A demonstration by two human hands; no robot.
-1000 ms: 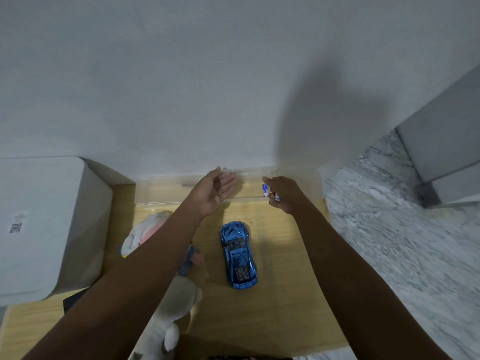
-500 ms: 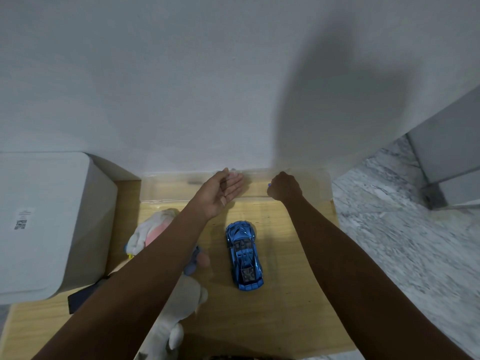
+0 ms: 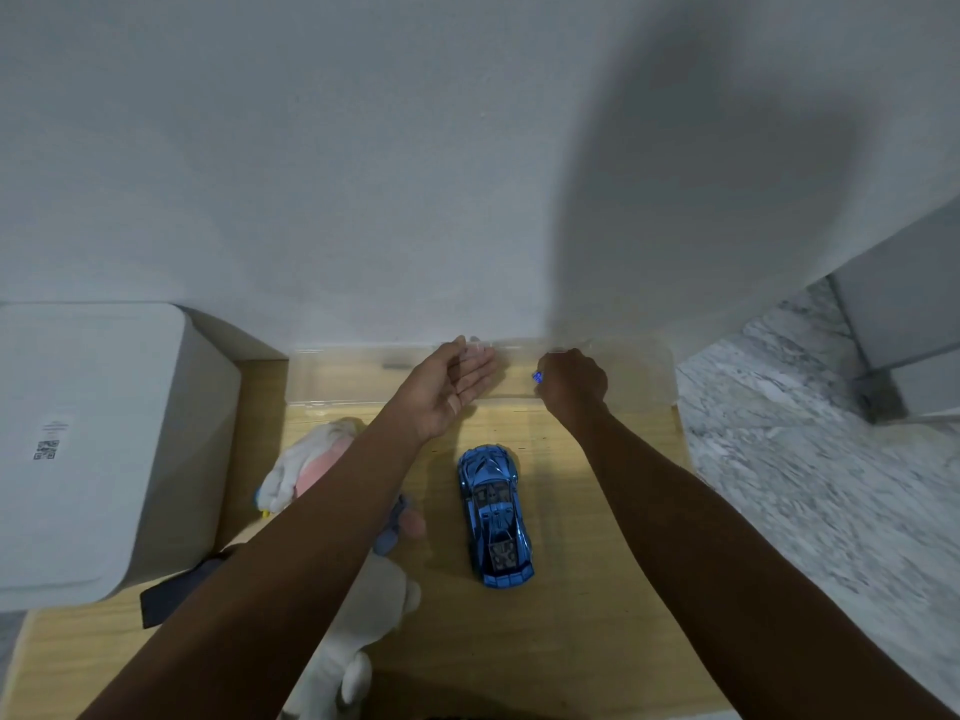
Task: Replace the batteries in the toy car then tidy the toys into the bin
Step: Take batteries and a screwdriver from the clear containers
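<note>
The left hand lies with its palm up and fingers straight and relaxed, holding nothing, its fingertips over the clear bin at the table's far edge. The right hand is curled in a fist round a small blue and white thing, only its tip showing, so what it is cannot be told; this hand also hangs over the bin. The bin is long and shallow, set along the far edge against the white wall; a dark mark shows at its left part, too dim to name.

The blue toy car stands on its wheels near the table's middle, between the two forearms, its long axis running from far edge to near edge, nose toward the bin. Soft toys lie toward the left edge, partly under the left forearm. A white box fills the far left corner.
</note>
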